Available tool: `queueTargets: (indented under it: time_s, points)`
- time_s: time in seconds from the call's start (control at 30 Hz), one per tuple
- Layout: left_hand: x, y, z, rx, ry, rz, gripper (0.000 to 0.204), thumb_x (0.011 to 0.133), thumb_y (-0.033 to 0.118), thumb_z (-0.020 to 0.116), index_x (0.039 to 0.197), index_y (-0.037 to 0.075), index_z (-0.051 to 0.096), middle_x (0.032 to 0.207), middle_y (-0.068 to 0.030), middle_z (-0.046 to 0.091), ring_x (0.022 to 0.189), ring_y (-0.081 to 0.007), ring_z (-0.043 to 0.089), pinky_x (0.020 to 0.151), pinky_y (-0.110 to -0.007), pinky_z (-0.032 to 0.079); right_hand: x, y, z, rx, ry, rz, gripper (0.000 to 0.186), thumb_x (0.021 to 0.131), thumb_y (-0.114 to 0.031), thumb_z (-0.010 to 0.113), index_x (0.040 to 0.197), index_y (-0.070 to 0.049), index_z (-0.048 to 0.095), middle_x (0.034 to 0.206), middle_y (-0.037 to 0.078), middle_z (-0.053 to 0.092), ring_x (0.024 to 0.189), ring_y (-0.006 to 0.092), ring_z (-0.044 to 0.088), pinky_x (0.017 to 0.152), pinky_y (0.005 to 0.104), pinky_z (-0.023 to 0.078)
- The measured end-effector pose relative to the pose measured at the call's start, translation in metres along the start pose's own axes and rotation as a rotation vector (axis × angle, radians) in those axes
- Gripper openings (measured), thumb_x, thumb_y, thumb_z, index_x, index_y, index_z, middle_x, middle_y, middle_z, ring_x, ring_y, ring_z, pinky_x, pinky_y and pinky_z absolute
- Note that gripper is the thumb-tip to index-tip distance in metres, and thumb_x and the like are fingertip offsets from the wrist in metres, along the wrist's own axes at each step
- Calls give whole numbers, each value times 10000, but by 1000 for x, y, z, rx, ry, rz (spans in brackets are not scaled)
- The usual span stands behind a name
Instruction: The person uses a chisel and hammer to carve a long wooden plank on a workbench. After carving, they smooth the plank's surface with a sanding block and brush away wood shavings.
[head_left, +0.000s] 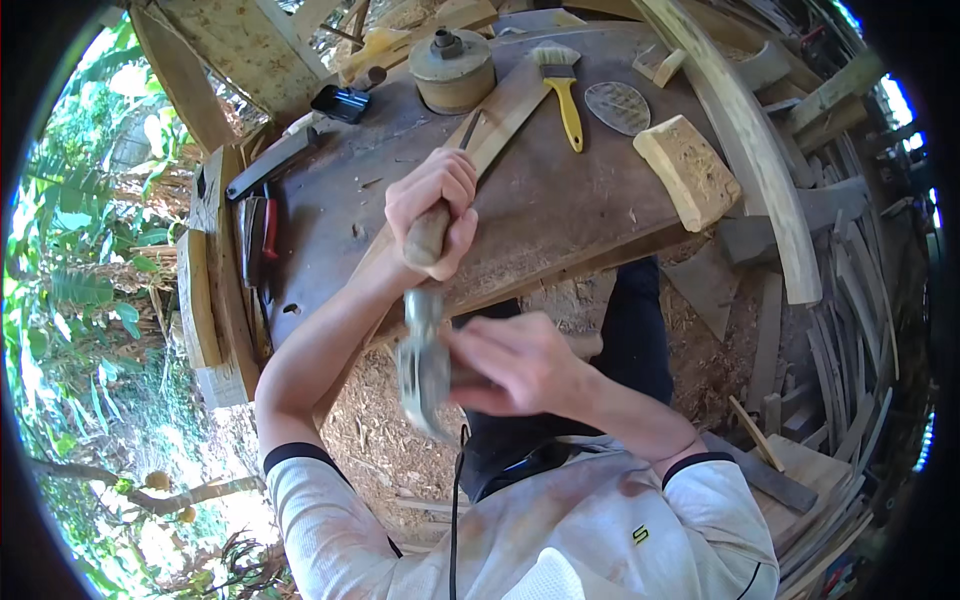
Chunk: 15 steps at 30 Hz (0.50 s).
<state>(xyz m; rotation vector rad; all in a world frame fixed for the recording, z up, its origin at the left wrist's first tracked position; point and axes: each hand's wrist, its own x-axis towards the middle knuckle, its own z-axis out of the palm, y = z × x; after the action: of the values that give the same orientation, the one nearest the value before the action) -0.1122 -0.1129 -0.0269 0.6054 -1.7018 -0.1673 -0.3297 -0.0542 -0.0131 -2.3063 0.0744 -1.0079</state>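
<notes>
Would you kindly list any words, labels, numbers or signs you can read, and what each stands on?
Shirt: one small yellow mark with dark edging, described here rather than copied.
Hammer: too blurred to tell.
Yellow-handled brush: none readable.

Watching remotely, I count two bare hands, one left hand [440,205] and one right hand [525,365], plus two short sleeves [318,510]. I make it one hammer [422,375] and one wooden-handled chisel [428,234]. I tally one worktable [555,205], one yellow-handled brush [565,98], one round canister [453,78], one small black container [341,103], one oval disc [618,108], one chunky wood block [688,172], one red-handled tool [270,225], one flat board [512,112], one long curved timber [752,150] and one dark cord [456,520]. The offcuts [840,330] overlap too much for me to number, and the wood chips [370,430] are countless.
</notes>
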Motion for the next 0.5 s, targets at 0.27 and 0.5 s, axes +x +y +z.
queueTargets:
  time_s: [0.27, 0.5]
  points:
    - [-4, 28, 5, 15, -93, -24, 145, 750, -26, 596, 749, 55, 476, 726, -86, 528, 666, -268, 527, 733, -426, 500, -10, -11, 5, 135, 52, 9, 580, 808, -319, 888, 1191, 71, 695, 869, 91, 673, 595, 206, 653, 517, 324, 548]
    - [-3, 28, 9, 6, -79, -27, 179, 685, -50, 612, 713, 64, 477, 681, -79, 524, 614, -272, 531, 684, -398, 481, -7, -14, -1, 127, 95, 24, 607, 822, -342, 883, 1205, 87, 687, 885, 110, 685, 604, 219, 668, 514, 322, 547]
